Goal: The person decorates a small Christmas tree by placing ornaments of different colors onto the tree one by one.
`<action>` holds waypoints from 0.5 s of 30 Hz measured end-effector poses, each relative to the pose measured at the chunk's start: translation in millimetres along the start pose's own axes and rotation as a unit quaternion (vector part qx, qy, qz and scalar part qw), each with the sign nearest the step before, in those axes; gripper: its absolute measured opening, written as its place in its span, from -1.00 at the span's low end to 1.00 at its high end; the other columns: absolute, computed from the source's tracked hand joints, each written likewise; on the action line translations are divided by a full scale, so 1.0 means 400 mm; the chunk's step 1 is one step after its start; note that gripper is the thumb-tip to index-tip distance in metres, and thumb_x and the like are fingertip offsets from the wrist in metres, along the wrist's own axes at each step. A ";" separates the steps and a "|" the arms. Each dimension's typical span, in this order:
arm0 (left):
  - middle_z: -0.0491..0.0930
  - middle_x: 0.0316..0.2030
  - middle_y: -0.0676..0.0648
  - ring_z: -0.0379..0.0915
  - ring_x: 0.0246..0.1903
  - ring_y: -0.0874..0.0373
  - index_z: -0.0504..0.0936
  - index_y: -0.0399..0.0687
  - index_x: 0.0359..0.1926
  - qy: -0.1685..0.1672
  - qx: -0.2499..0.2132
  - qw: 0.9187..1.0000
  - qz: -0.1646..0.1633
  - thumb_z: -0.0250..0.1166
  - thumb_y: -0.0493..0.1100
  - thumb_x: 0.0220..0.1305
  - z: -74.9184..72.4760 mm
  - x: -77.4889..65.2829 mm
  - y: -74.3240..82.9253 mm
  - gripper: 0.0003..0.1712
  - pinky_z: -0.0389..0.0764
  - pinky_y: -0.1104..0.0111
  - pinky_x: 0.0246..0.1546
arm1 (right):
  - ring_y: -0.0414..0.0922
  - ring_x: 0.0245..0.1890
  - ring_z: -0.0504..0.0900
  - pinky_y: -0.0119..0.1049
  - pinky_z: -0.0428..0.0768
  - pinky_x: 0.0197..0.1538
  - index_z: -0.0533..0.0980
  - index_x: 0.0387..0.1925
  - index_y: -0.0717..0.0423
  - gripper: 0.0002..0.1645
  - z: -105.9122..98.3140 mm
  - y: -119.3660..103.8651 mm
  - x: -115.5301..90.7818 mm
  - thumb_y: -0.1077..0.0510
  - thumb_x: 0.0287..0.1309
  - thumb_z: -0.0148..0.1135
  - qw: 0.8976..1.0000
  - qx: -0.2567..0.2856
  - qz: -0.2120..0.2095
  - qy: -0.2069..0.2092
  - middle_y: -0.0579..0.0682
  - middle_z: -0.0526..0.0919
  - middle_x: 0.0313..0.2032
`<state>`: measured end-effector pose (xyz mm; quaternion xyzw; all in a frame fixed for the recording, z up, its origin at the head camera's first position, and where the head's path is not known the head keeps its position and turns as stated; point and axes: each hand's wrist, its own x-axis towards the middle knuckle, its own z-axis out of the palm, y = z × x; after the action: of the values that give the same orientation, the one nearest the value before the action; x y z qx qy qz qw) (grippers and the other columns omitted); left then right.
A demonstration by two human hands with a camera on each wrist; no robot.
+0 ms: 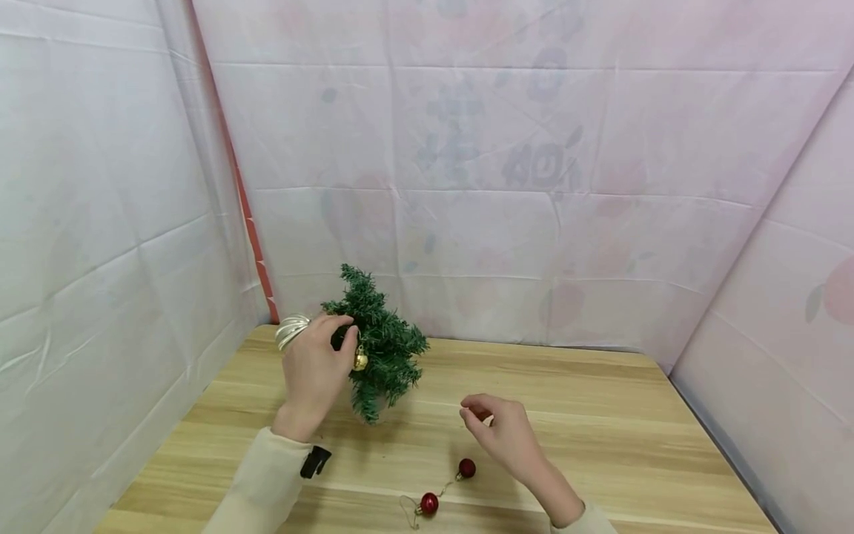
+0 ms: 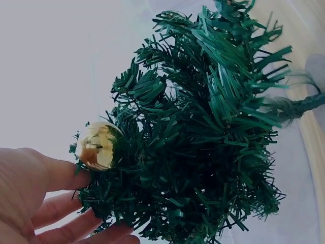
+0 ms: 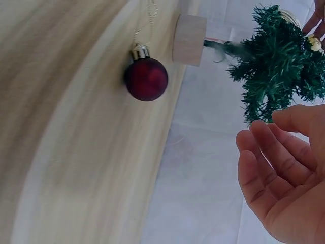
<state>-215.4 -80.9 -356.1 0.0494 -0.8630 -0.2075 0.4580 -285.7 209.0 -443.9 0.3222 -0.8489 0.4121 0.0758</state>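
A small artificial Christmas tree (image 1: 387, 348) stands at the left of the table, its green branches filling much of the left wrist view. My left hand (image 1: 316, 367) is at the tree's left side, fingers spread, with the thumb beside a shiny gold ball ornament (image 2: 99, 146) that hangs against the branches. Left of that hand, a ribbed silver ornament (image 1: 292, 331) shows at the tree. Over the table to the right, my right hand (image 1: 503, 434) hovers with loosely bent fingers and holds nothing. Below it lies a dark red ball ornament (image 3: 146, 79) with a gold cord.
A second, shinier red ball ornament (image 1: 429, 504) with a looped cord lies near the table's front edge. The tree's thin trunk rises from a pale round base (image 3: 189, 39). White patterned cloth (image 1: 467, 148) hangs behind and on both sides of the wooden table (image 1: 567, 371).
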 end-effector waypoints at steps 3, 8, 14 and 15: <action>0.81 -0.17 -0.23 0.66 -0.55 -0.05 0.83 -0.19 -0.09 -0.001 -0.005 1.000 -0.002 0.47 -0.19 0.34 -0.004 0.000 -0.006 -0.81 0.63 0.08 -0.55 | -0.38 -0.38 0.67 -0.46 0.57 -0.41 0.77 -0.19 -0.01 -0.92 0.003 0.007 -0.013 0.20 0.33 0.42 1.000 -0.001 0.005 -0.007 -0.20 0.79 -0.41; 0.81 -0.11 -0.24 0.62 -0.60 -0.02 0.82 -0.18 -0.06 -0.006 -0.014 1.000 -0.012 0.46 -0.18 0.35 -0.011 -0.001 -0.014 -0.79 0.63 0.09 -0.57 | -0.39 -0.38 0.67 -0.46 0.54 -0.43 0.77 -0.19 0.01 -0.93 0.005 0.018 -0.033 0.19 0.33 0.42 1.000 -0.005 0.010 -0.021 -0.16 0.81 -0.39; 0.82 -0.09 -0.22 0.71 -0.46 -0.11 0.82 -0.18 -0.06 0.002 -0.018 1.000 -0.019 0.47 -0.21 0.34 -0.014 0.000 -0.024 -0.80 0.64 0.03 -0.53 | -0.40 -0.36 0.66 -0.46 0.55 -0.43 0.78 -0.15 0.10 -0.88 0.006 0.032 -0.052 0.18 0.35 0.41 0.999 -0.009 -0.002 -0.044 -0.19 0.81 -0.34; 0.82 -0.09 -0.22 0.73 -0.42 -0.13 0.82 -0.18 -0.06 0.004 -0.019 1.000 -0.019 0.47 -0.21 0.34 -0.014 0.000 -0.026 -0.80 0.65 0.01 -0.51 | -0.40 -0.35 0.66 -0.46 0.55 -0.42 0.77 -0.15 0.12 -0.87 0.006 0.034 -0.055 0.18 0.35 0.41 0.999 -0.008 -0.002 -0.049 -0.18 0.81 -0.33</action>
<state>-211.8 -92.1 -357.3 0.0581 -0.8560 -0.2328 0.4578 -276.5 223.9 -463.2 0.3425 -0.8545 0.3888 0.0376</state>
